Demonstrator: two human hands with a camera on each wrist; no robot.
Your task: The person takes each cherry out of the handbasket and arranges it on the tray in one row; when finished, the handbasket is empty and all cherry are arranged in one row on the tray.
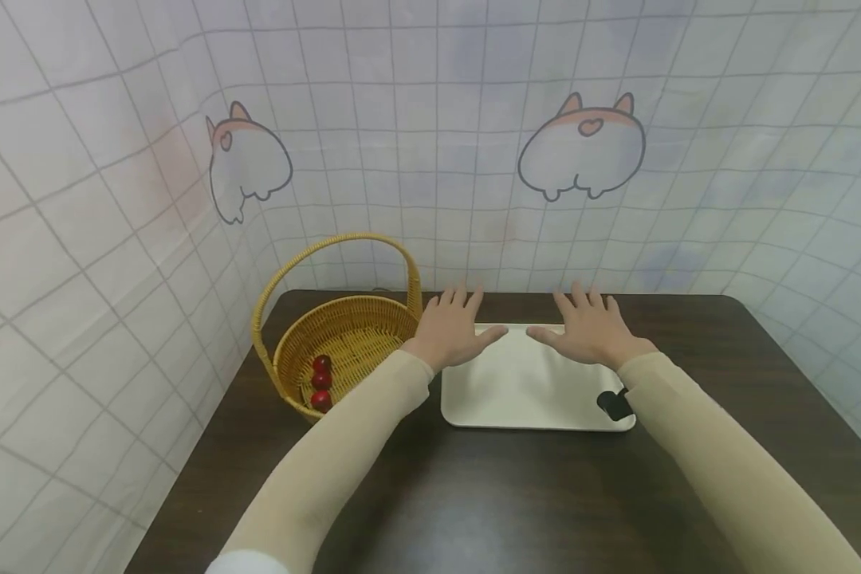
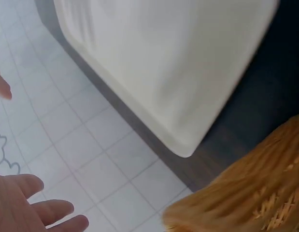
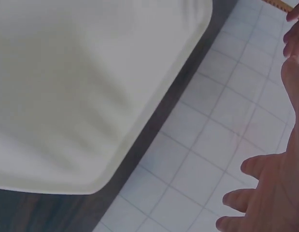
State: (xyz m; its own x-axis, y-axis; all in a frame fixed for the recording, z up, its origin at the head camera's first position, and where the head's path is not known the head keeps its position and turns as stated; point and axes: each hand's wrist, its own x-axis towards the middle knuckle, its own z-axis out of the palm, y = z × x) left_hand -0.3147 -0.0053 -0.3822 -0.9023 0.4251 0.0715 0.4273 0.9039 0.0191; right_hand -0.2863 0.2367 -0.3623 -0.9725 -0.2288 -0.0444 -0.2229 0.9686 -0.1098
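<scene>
Both hands are held out over a white rectangular tray [image 1: 531, 391], palms down and fingers spread. My left hand [image 1: 454, 328] is above the tray's left side, close to a wicker basket [image 1: 362, 319] with a tall handle. Over the tray's right side is my right hand [image 1: 590, 328], its thumb pointing toward the left thumb. Neither hand holds anything. Three dark red round fruits [image 1: 321, 381], perhaps plums, lie in a row inside the basket at its left. In both wrist views the fingers appear straight, apart from the tray [image 3: 91, 96].
A dark wooden table [image 1: 502, 502] carries the tray and basket. Behind it hangs a white grid-patterned cloth [image 1: 438, 159] with cartoon drawings, which also runs along both sides. A small black object [image 1: 613, 404] shows by the right sleeve, over the tray's near right corner.
</scene>
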